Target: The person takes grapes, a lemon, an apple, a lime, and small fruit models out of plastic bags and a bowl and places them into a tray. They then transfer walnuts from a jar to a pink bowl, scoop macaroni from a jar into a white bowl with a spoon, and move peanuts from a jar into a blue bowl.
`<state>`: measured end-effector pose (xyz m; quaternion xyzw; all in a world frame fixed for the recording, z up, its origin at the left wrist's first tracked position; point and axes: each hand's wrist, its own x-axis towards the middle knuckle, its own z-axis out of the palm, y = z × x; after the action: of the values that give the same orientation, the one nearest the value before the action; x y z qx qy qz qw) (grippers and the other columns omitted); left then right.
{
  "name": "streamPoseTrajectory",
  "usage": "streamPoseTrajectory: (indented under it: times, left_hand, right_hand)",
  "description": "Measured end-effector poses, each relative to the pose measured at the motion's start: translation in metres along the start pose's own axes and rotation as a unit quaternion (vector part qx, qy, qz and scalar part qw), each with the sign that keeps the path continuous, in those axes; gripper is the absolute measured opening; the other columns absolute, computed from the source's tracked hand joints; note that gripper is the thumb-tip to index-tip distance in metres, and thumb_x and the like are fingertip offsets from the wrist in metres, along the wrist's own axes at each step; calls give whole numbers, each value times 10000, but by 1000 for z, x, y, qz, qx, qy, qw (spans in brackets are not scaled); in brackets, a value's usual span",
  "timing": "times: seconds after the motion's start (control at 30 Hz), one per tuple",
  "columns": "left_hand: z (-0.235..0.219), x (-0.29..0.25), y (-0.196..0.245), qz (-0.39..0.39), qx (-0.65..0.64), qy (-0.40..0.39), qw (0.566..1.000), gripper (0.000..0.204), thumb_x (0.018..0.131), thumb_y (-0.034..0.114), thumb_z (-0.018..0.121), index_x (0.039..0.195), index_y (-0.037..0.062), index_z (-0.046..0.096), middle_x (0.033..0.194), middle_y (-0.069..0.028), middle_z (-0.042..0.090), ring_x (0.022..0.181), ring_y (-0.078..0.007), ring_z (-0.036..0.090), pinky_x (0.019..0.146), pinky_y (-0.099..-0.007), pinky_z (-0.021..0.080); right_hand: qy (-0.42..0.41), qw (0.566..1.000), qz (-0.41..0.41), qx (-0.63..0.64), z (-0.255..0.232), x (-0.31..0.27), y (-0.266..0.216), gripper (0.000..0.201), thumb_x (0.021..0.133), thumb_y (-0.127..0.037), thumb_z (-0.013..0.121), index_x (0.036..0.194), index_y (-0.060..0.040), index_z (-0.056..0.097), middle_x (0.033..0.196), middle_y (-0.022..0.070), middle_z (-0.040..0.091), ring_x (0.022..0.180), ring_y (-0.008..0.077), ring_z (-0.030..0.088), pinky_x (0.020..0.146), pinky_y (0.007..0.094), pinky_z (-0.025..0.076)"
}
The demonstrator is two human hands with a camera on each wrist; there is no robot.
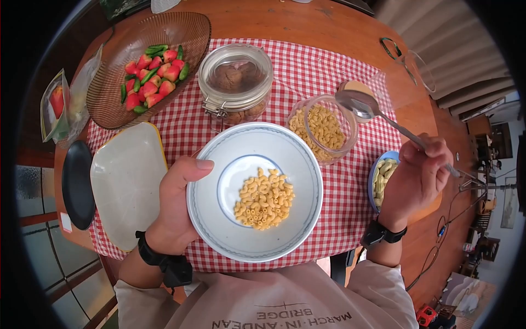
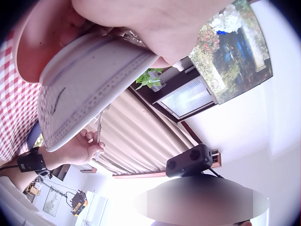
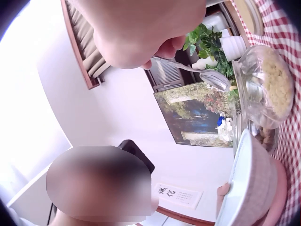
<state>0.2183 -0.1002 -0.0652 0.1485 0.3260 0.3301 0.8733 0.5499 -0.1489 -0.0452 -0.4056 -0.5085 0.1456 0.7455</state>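
My left hand [image 1: 178,205] grips a white bowl [image 1: 219,219] with blue rings, its thumb over the rim and its fingers hidden underneath. A heap of elbow macaroni [image 1: 264,200] lies inside the bowl. My right hand [image 1: 419,175] holds a metal spoon [image 1: 402,131] by the handle, and the spoon's head appears to have nothing in it. That head overlaps the rim of an open glass jar of macaroni [image 1: 329,129] in the head view. In the right wrist view the spoon [image 3: 214,79] hangs above the level of the bowl [image 3: 240,174], near the jar [image 3: 265,87].
A clamp-lid jar of brown cookies [image 1: 235,82] stands behind the bowl. A round wooden lid [image 1: 353,86] lies past the macaroni jar. Peanuts fill a blue dish [image 1: 375,192] at right. At left are a cream tray [image 1: 129,181], a black plate [image 1: 76,186] and a ribbed fruit basket [image 1: 104,82].
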Motion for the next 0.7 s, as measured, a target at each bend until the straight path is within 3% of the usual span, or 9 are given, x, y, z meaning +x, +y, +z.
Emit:
streamPoseTrajectory:
  times: [0.07, 0.2, 0.27, 0.33, 0.4, 0.47, 0.53, 0.6, 0.7]
  left_hand:
    - [-1, 0, 0, -3, 0, -2, 1000, 667, 888, 338, 535, 1389, -101, 522, 1291, -251, 655, 1141, -324, 685, 1054, -406, 515]
    - [-3, -1, 1, 5, 3, -18, 1000, 660, 895, 335, 528, 1391, -100, 521, 1292, -250, 655, 1140, -323, 686, 1054, -407, 516]
    - [-3, -1, 1, 5, 3, -22, 1000, 658, 898, 334, 526, 1393, -100, 519, 1293, -250, 654, 1140, -323, 686, 1054, -408, 516]
    - [-2, -1, 1, 4, -2, -34, 999, 661, 901, 335, 522, 1398, -100, 512, 1298, -249, 652, 1140, -322, 686, 1053, -413, 518]
    - [-2, -1, 1, 4, -6, -37, 999, 660, 903, 336, 520, 1399, -100, 511, 1300, -249, 651, 1139, -323, 686, 1052, -415, 519]
    - [-3, -1, 1, 3, -9, -39, 999, 660, 905, 336, 518, 1399, -100, 509, 1301, -249, 650, 1139, -323, 686, 1051, -417, 520]
    - [-3, -1, 1, 0, -9, -35, 999, 655, 905, 335, 517, 1396, -99, 513, 1303, -249, 649, 1143, -323, 684, 1048, -417, 523]
    - [-3, -1, 1, -1, -9, -37, 999, 653, 905, 334, 517, 1396, -98, 513, 1305, -249, 647, 1147, -322, 682, 1048, -417, 523]
    - [-5, -1, 1, 1, -3, -37, 999, 655, 903, 333, 516, 1398, -96, 511, 1312, -249, 643, 1153, -322, 679, 1049, -419, 522]
  right_hand:
    - [-36, 996, -75, 37, 0, -1, -1, 260, 1085, -283, 516, 997, -51, 594, 906, 89, 541, 732, 181, 549, 605, 281, 454]
    - [-89, 991, -64, 73, 8, -6, -5, 273, 1065, -310, 556, 965, -59, 591, 857, 77, 524, 686, 183, 539, 594, 282, 459]
    - [-178, 982, -38, 46, 15, -9, -5, 308, 1038, -339, 604, 910, -59, 593, 826, 84, 561, 663, 195, 567, 589, 298, 472]
    - [-204, 978, -32, 14, 19, -14, -6, 338, 1024, -364, 623, 898, -50, 624, 789, 88, 592, 653, 196, 597, 593, 311, 482]
    - [-272, 961, 59, 4, 20, -19, -11, 348, 1024, -360, 625, 903, -34, 646, 787, 102, 613, 654, 192, 610, 599, 317, 493]
    - [-272, 959, 72, 29, 21, -21, -8, 344, 1030, -338, 621, 922, -13, 655, 800, 101, 626, 618, 173, 599, 591, 302, 493]
    - [-262, 944, 183, 82, 22, -22, -9, 340, 1038, -314, 615, 922, 5, 639, 821, 98, 642, 600, 154, 591, 584, 280, 487]
    - [-250, 943, 198, 93, 23, -20, -6, 330, 1052, -288, 595, 931, 18, 624, 833, 98, 652, 596, 142, 588, 576, 260, 481]
    - [-165, 932, 301, 119, 22, -17, -4, 296, 1068, -250, 556, 938, 9, 612, 803, 101, 650, 578, 149, 578, 558, 253, 474]
